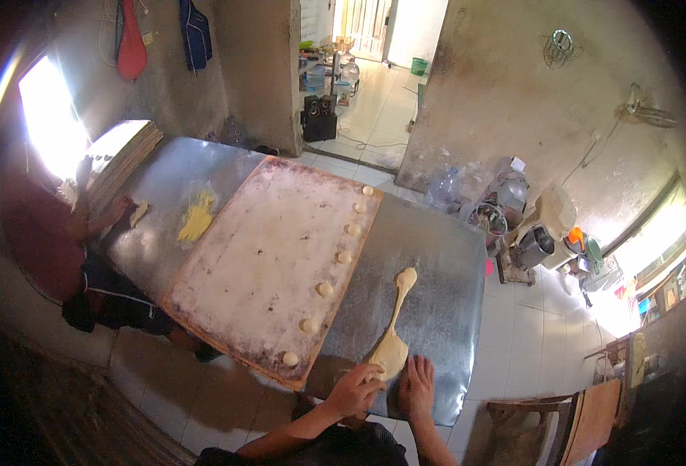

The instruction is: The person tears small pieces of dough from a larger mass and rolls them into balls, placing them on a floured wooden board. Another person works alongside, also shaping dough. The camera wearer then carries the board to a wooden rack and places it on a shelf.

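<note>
A long piece of pale dough (390, 349) lies on the metal tabletop (421, 241), with a knob at the far end, a thin neck and a wide near end. My left hand (352, 393) has its fingers curled on that near end, gripping it. My right hand (416, 388) lies flat on the metal just right of the dough, fingers stretched out. To the left, a floury board (242, 256) carries several small dough balls (324, 289) along its right side.
A co-worker in a maroon top (36, 241) is at the table's left end, near yellow dough (195, 220) and stacked boards (125, 159). Pots and jugs (536, 247) stand along the right wall. A wooden stand (588, 419) is at lower right. A doorway opens beyond the table.
</note>
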The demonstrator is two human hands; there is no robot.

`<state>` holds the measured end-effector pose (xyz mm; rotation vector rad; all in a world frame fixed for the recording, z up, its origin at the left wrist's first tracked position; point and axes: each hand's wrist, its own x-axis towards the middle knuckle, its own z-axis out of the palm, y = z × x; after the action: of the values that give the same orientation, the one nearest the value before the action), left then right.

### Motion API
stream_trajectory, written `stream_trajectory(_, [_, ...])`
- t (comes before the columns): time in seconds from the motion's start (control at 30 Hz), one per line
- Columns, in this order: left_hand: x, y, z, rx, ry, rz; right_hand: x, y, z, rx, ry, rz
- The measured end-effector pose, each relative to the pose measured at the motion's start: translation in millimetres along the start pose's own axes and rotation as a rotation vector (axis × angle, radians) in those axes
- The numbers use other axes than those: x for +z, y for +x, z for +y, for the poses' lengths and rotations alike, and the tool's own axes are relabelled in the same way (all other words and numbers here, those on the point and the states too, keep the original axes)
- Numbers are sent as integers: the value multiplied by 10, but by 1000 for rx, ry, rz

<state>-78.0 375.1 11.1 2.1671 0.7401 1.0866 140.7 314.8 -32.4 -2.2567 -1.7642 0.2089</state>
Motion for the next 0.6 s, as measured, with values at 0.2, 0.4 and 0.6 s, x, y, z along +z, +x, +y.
stream_trajectory(0.2, [-74, -156, -71, -49, -34, 7, -340, 744, 28, 112, 33, 215])
stream_trajectory(0.4, [-411, -25, 118, -123, -7, 44, -311, 260, 269, 200, -43, 54])
stream_trajectory(0.6, [-239, -7, 119, -132, -16, 59, -149, 425, -28, -81, 140, 38])
